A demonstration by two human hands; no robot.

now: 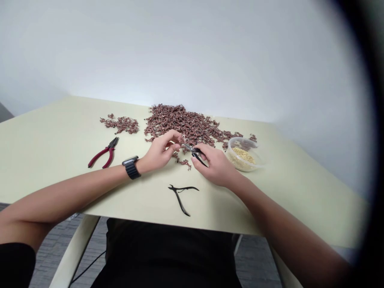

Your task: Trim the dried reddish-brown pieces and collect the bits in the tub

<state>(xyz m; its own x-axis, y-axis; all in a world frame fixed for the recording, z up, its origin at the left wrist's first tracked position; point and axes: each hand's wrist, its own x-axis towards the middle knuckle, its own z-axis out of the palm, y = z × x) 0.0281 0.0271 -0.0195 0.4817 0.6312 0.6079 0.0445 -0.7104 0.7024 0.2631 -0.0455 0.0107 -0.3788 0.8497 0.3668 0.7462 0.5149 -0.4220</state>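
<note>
My right hand (216,163) is wrapped round black-handled pliers (195,151), their metal jaws pointing left. At the jaws' tip, my left hand (163,150) is closed in a pinch; what lies between its fingers is too small to make out. Just behind both hands spreads a large heap of small reddish-brown pieces (180,120) with thin wiry ends. A few loose brown pieces (185,163) lie on the table under the hands. Nearer my body rests a black nipper (179,191) with its handles spread.
A clear plastic tub (232,160) of tiny gold-coloured pieces (243,155) stands right of my right hand. Red-handled pliers (103,153) lie on the left, below a smaller brown pile (124,125). The pale table (60,140) meets a white wall (180,52) behind.
</note>
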